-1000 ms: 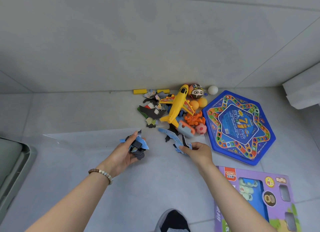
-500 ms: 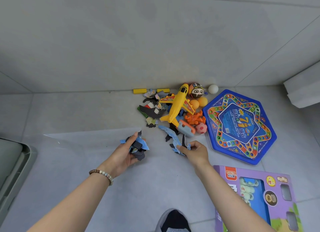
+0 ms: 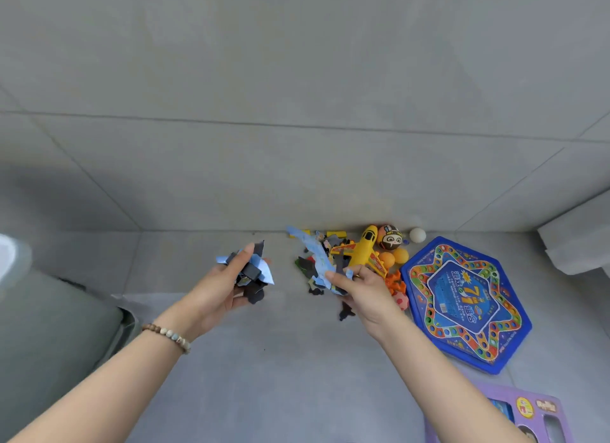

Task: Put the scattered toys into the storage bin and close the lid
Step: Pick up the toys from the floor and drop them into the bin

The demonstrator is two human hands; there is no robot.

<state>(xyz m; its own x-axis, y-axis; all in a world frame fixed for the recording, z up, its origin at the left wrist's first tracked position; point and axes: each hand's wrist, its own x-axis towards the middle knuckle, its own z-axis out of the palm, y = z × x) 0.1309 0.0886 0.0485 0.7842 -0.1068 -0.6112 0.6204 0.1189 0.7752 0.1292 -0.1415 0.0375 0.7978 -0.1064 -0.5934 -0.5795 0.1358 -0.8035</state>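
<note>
While both arms reach forward over the floor, left hand (image 3: 220,289) grips a wad of puzzle pieces (image 3: 252,271); right hand (image 3: 364,292) pinches a long blue puzzle strip (image 3: 315,254). Yellow toy plane (image 3: 363,247) just beyond right hand. Storage bin (image 3: 49,327) far left.

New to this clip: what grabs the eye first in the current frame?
Two bare hands sit mid-frame: the left hand grips a clump of puzzle pieces, blue and dark, while the right hand pinches a long blue piece. Just past the right hand lies a yellow toy plane, and right of it a big blue hexagonal game board.
</note>
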